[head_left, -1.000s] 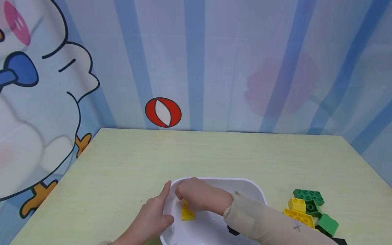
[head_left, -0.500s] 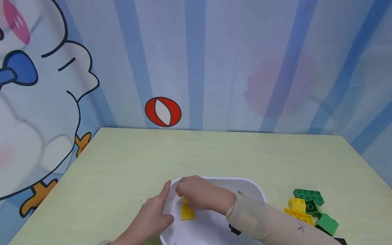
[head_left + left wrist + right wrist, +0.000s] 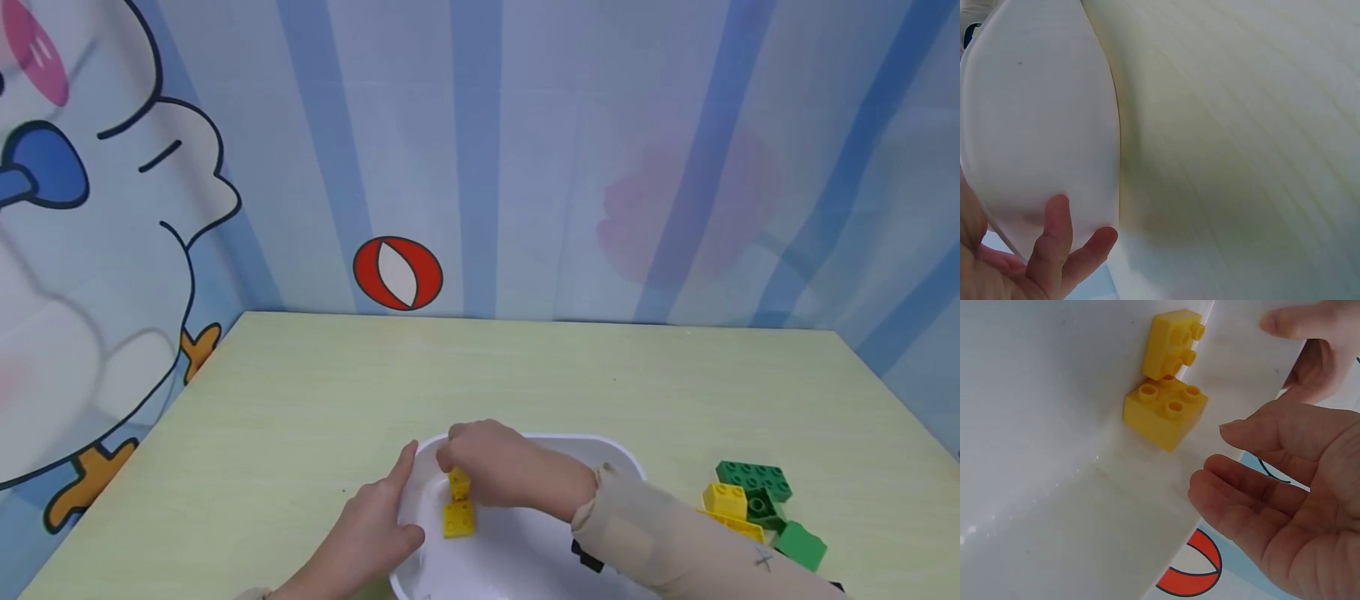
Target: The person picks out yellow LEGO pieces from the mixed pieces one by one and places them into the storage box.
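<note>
A white plastic tub point(image 3: 525, 567) sits at the table's near middle. My left hand point(image 3: 371, 523) holds its left wall, thumb over the rim and other fingers point(image 3: 1054, 240) against the outer side in the left wrist view. Two yellow toy bricks lie end to end inside by the left wall. The farther brick point(image 3: 1163, 419) has its studs up; the nearer brick point(image 3: 1166, 347) leans at an angle beside it. My right hand point(image 3: 498, 467) hovers over the tub's far left corner. In the right wrist view its thumb and fingers are spread apart, holding nothing, just beside the bricks.
A black piece point(image 3: 588, 557) lies in the tub, partly covered by my right sleeve point(image 3: 675, 542). On the table to the right is a heap with a green brick point(image 3: 753, 479), a yellow brick point(image 3: 725, 500) and other pieces. A striped backdrop point(image 3: 547, 167) stands behind the table.
My right hand has lifted away from the bricks, up and slightly right, so more of the farther yellow brick shows. My left hand stays at the tub's wall.
</note>
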